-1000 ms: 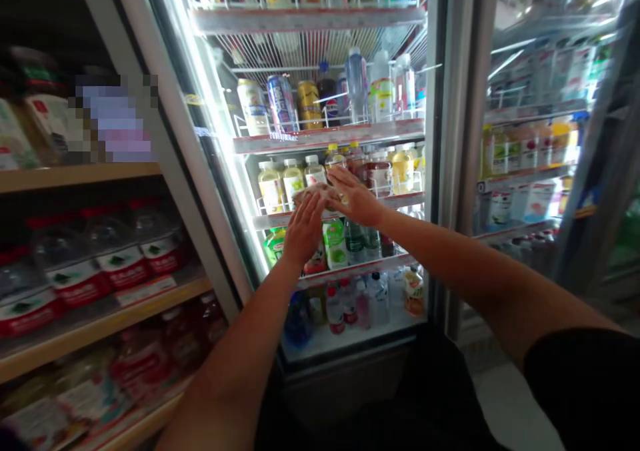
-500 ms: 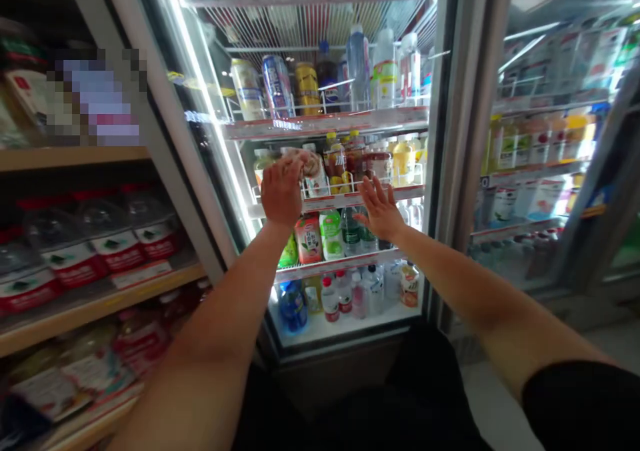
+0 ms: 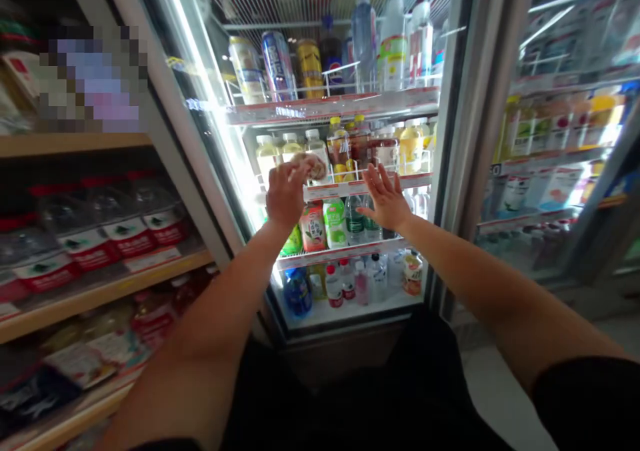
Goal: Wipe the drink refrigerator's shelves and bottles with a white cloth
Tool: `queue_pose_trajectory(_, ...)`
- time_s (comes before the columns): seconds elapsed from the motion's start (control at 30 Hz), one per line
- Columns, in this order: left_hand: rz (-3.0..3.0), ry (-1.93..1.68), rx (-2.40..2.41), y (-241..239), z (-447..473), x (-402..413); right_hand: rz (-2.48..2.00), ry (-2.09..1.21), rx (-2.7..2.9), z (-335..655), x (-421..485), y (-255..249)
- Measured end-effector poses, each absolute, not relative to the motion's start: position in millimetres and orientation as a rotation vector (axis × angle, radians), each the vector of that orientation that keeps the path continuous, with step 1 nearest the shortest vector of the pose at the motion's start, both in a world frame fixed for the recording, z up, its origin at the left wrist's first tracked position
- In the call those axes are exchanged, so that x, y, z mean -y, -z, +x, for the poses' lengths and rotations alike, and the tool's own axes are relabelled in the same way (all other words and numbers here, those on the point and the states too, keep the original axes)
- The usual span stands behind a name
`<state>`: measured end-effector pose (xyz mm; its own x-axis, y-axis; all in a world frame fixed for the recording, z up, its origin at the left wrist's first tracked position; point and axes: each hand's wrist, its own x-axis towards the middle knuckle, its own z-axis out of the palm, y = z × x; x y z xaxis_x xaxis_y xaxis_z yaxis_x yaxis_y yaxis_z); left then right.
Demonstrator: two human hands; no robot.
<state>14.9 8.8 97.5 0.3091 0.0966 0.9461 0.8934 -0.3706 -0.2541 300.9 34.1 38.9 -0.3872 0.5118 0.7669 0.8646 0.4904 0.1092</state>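
My left hand [image 3: 285, 194] is raised before the open drinks fridge [image 3: 453, 171], its fingers curled around a small pale wrapped item [image 3: 311, 165] that I cannot name. It holds this level with the rail of the shelf of yellow-capped bottles [image 3: 290, 147]. My right hand [image 3: 386, 199] is a little to the right, fingers spread and flat, holding nothing, just in front of the shelf rail [image 3: 370, 185] and above the green bottles [image 3: 345, 221].
Cans [image 3: 277, 64] and tall bottles fill the shelf above. Small bottles [image 3: 350, 281] stand on the fridge floor. Wooden shelves [image 3: 100, 294] with large water jugs [image 3: 85, 237] run along the left. A second glass-door cooler [image 3: 555, 137] stands at the right.
My left hand took the wrapped item from between both hands and lifted it up to the bottle shelf. My right hand let go, dropped slightly and spread open. The view shifted downward.
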Motion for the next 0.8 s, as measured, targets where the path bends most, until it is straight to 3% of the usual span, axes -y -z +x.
queue_pose_trajectory(0.17,-1.981,0.68,0.696,-67.6,-2.5,5.6,-1.137,0.686,2.047,301.3,-36.4,-36.7)
queue_pose_trajectory(0.37,-1.684,1.041,0.942,-116.5,-30.1,4.5,-1.152,0.677,2.052,301.4,-34.3,-38.4)
queue_pose_trajectory(0.47,-1.751,1.056,0.956,-92.7,-30.0,9.5,-1.162,0.669,2.051,300.9,-33.3,-38.7)
queue_pose_trajectory(0.6,-2.062,0.799,0.823,-60.9,-40.1,14.1,-1.15,0.671,2.048,300.4,-33.1,-38.3)
queue_pose_trajectory(0.8,-1.853,1.05,0.964,-69.6,-66.4,0.6,-1.126,0.649,2.049,300.4,-33.2,-39.0)
